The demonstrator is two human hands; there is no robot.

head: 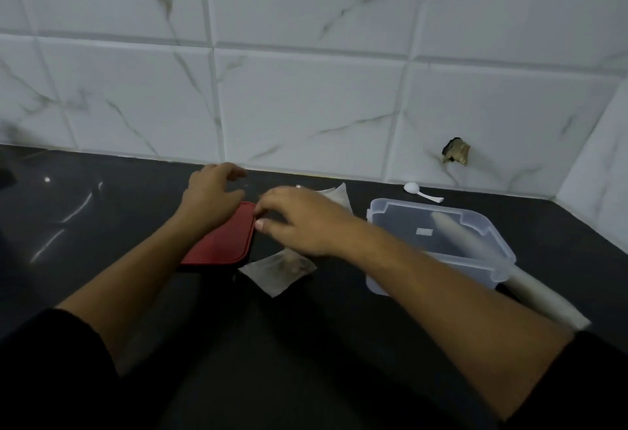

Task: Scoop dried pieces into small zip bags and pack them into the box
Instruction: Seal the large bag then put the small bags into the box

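Dark glossy countertop (pixel 306 344) runs under both my forearms. Nearest thing is a small zip bag (pixel 277 271) w/ brown dried pieces inside. It lies flat just below my R wrist, right beside the near-right corner of the red-lidded box (pixel 221 242).

My L hand (pixel 212 195) lies over the lid's far-left corner, fingers loose and a bit spread, gripping nothing. My R hand (pixel 299 222) is at the lid's far-right corner, thumb and fingertips curled in and pinching the rim.

To the right, apart from the box, sits a clear tub (pixel 489 253). A white roll (pixel 543 297) shows through it and sticks out toward me; can't tell if it's inside or under.

A second bag (pixel 336 193) peeks out behind my R hand. Farther back a white spoon (pixel 421 191) lies near the tiled wall (pixel 306 89), which has a chipped hole (pixel 455 154).
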